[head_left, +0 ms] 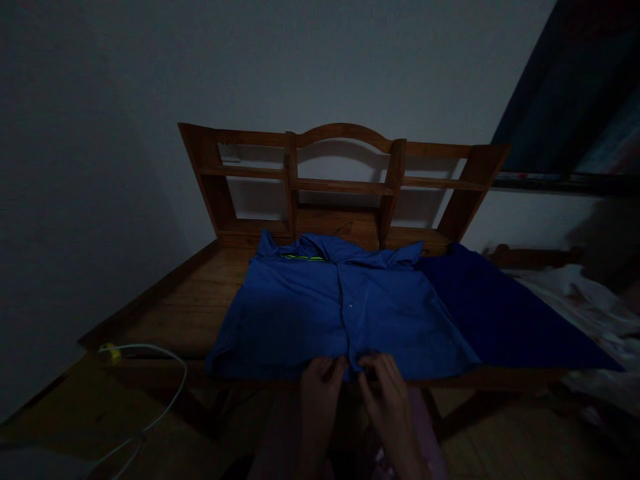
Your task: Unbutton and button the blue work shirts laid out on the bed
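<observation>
A blue button-up shirt [295, 307] lies spread over the wooden desk, its front placket running down the middle with a small button [349, 306] showing. At the bottom hem, just left of the placket, my left hand [323, 383] pinches the cloth with curled fingers. My right hand [384, 383] grips the placket's lower edge on the other side, its fingertips close to the left ones. What exactly lies between the fingertips is hard to see in the dim light. A yellow-green strip [303, 257] shows near the collar.
Darker blue cloth [500, 313] lies right of the shirt, overhanging the desk's front edge. A wooden shelf unit [340, 187] rises at the back of the desk [195, 300]. A white cable [180, 380] hangs at the left. Pale bedding [580, 293] lies to the right.
</observation>
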Demonstrator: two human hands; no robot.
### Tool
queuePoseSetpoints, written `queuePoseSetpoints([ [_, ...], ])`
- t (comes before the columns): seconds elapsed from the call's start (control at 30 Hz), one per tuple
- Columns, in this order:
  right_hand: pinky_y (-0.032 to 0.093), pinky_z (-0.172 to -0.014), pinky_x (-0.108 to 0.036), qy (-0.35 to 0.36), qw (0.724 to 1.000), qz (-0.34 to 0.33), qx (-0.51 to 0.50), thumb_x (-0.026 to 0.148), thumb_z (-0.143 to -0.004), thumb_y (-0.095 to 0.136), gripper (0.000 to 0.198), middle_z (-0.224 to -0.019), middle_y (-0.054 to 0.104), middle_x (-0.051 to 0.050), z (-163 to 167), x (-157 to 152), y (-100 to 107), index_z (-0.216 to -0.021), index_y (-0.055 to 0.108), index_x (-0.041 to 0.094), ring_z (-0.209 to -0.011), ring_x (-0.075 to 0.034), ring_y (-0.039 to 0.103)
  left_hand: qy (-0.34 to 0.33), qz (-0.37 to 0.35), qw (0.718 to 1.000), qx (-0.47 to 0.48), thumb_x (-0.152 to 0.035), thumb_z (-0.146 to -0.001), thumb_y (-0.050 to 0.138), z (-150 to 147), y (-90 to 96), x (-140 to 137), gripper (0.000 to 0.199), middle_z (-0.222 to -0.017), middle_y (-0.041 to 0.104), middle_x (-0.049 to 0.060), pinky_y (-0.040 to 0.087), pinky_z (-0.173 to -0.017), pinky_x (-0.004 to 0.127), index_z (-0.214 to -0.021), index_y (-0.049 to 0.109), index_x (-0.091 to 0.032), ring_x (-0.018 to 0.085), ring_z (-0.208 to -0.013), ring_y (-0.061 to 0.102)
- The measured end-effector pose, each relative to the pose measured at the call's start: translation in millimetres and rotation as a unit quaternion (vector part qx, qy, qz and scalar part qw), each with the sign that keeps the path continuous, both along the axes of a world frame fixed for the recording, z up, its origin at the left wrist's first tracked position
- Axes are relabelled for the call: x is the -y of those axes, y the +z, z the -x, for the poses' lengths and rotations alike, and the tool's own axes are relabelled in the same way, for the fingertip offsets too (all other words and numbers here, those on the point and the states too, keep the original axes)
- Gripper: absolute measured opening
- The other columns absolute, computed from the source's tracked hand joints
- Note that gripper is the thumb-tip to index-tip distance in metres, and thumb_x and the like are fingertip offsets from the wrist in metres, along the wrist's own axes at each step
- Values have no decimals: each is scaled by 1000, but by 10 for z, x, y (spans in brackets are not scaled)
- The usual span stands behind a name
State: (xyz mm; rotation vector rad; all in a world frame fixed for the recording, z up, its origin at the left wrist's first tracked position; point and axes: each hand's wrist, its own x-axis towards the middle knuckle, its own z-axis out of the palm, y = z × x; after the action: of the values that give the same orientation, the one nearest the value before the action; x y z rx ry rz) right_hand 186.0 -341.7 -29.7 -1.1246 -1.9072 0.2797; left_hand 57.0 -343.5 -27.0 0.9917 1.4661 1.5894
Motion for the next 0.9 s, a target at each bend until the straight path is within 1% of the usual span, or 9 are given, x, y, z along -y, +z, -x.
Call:
queuePoseSetpoints([
  [0.17, 42, -79, -32, -20, 1000, 2, 7, 15, -87, 45, 15, -92, 57, -5, 9, 31, 28, -99, 52, 21, -90, -19, 53, -23, 0, 1000, -4, -40, -66, 66, 28, 25, 7, 27, -56, 63, 2, 41, -56, 21, -58, 62, -14, 15, -60, 57],
  [0.27, 44, -76, -30, -53, 998, 5, -20, 18, -86, 48, 11, -91, 57, -5, 12, 38, 9, -97, 52, 20, -87, -18, 55, -41, 5, 999, 3, -42, -66, 66, 45, 27, 26, 29, -58, 64, 3, 42, -55, 21, -60, 64, -13, 15, -60, 58],
  [0.33, 44, -74, -28, -59, 998, 8, -31, 20, -86, 49, 9, -88, 57, -4, 17, 35, -17, -94, 51, 20, -84, -17, 56, -44, 13, 999, 9, -43, -66, 66, 60, 6, 30, 31, -59, 65, 3, 42, -54, 21, -61, 65, -13, 16, -61, 59],
  [0.43, 45, -74, -27, -42, 999, 10, -25, 20, -87, 48, 8, -89, 57, -4, 28, 22, -47, -94, 52, 20, -85, -16, 57, -50, 38, 998, 13, -45, -65, 66, 83, -51, 8, 34, -60, 67, 5, 44, -55, 23, -58, 66, -12, 18, -62, 61],
  [0.5, 45, -75, -27, -37, 999, 9, -23, 20, -87, 47, 10, -91, 57, -4, 32, 13, -54, -96, 51, 20, -87, -16, 57, -66, 56, 996, 17, -46, -67, 65, 92, -84, -21, 34, -64, 69, 6, 47, -58, 24, -59, 67, -12, 20, -66, 64],
  [0.63, 45, -76, -27, -30, 999, 23, -18, 21, -88, 46, 10, -91, 57, -5, 12, 1, -58, -96, 51, 20, -87, -17, 57, -85, 55, 994, 33, -45, -70, 63, 85, -96, -69, 33, -70, 71, 8, 49, -66, 27, -62, 68, -13, 23, -72, 66],
  [0.8, 44, -81, -31, -7, 998, 61, 0, 21, -89, 44, 13, -97, 56, -6, -40, 5, -84, -99, 51, 21, -94, -18, 55, -75, 60, 995, 6, -45, -70, 63, 63, -75, -111, 34, -64, 69, 5, 47, -59, 24, -61, 68, -13, 20, -65, 63],
  [0.9, 43, -85, -33, -2, 998, 64, 2, 19, -90, 41, 16, -101, 56, -6, -48, 2, -85, -102, 51, 22, -97, -18, 54, -58, 49, 997, -24, -46, -69, 64, 51, -75, -131, 36, -54, 64, 1, 43, -55, 21, -53, 63, -14, 16, -58, 60],
])
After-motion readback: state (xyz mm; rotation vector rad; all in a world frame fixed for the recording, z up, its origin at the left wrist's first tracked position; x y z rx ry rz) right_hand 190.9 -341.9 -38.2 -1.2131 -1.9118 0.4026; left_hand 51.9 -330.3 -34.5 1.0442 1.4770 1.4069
